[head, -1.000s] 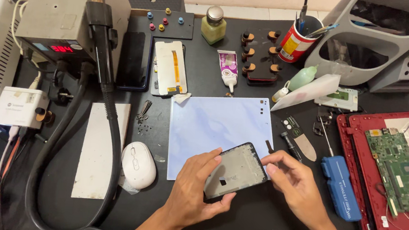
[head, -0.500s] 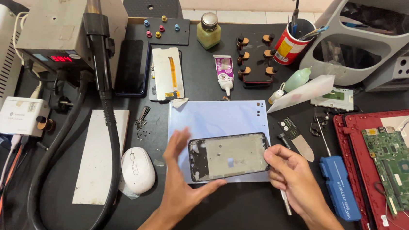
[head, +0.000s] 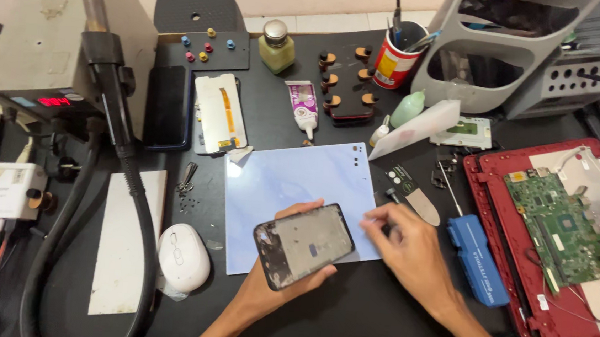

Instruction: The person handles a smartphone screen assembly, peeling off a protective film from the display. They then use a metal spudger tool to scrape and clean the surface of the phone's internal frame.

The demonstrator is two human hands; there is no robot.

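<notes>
My left hand point(head: 270, 287) holds a black phone frame point(head: 303, 246) with its grey inner plate facing up, tilted over the near edge of a pale blue work mat point(head: 292, 182). My right hand point(head: 411, 252) hovers just right of the frame at the mat's right edge, fingers pinched together near the frame's corner; whether anything tiny is between them I cannot tell. A thin tool's tip point(head: 392, 195) lies beyond my right fingers.
A white mouse point(head: 183, 255) and white slab point(head: 122, 236) lie left. A hot-air station point(head: 46, 41) with hose point(head: 116, 104) stands back left. A blue tool case point(head: 477, 259) and an opened red laptop point(head: 559, 224) sit right. Phone screens, glue tube point(head: 303, 104), bottle, red cup stand behind.
My left hand has lifted and turned the phone frame toward me, off the mat's centre. My right hand has shifted up and to the right of it.
</notes>
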